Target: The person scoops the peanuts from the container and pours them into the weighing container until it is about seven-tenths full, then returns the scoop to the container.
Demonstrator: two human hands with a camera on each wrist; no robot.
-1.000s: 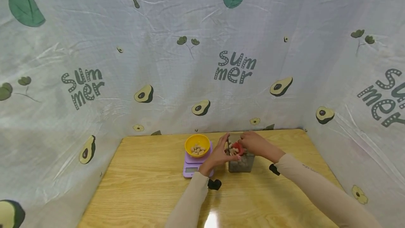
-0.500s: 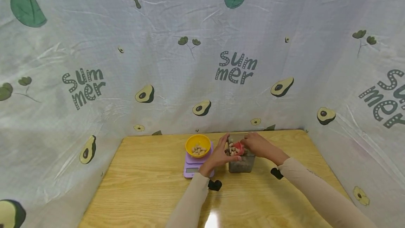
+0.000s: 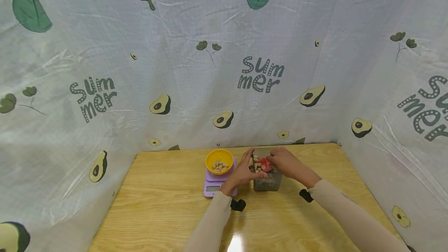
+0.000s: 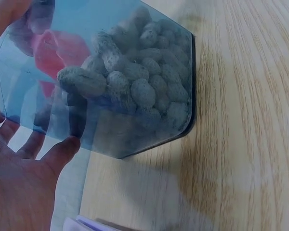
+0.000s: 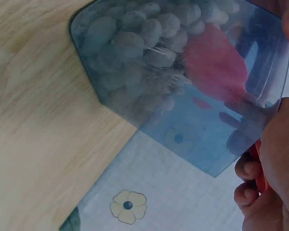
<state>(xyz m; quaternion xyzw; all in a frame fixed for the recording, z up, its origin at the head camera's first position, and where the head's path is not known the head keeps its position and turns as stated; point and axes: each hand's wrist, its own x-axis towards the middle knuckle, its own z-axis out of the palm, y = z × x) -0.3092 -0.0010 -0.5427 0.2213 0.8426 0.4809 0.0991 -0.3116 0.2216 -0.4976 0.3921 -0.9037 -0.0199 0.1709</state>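
A clear, dark-tinted container (image 3: 267, 185) partly full of unshelled peanuts (image 4: 143, 91) stands on the table. My left hand (image 3: 242, 172) grips its left side, thumb at the near rim and fingers toward the far corner. My right hand (image 3: 287, 162) reaches over the right rim and holds a red scoop (image 3: 265, 164) by its handle. Through the wall in the right wrist view, the scoop's red bowl (image 5: 216, 62) shows down among the peanuts. The curled fingers (image 5: 248, 168) wrap the red handle just outside the rim.
Left of the container, a yellow bowl (image 3: 219, 152) with several peanuts (image 3: 219, 166) sits on a purple kitchen scale (image 3: 207, 194). My left forearm passes close to the scale's right edge. A patterned curtain (image 3: 196, 127) hangs behind the wooden table (image 3: 164, 205).
The right hand has shifted slightly right, and the scoop has turned among the peanuts, its red side showing more. The left hand stays on the container; bowl and scale have not moved.
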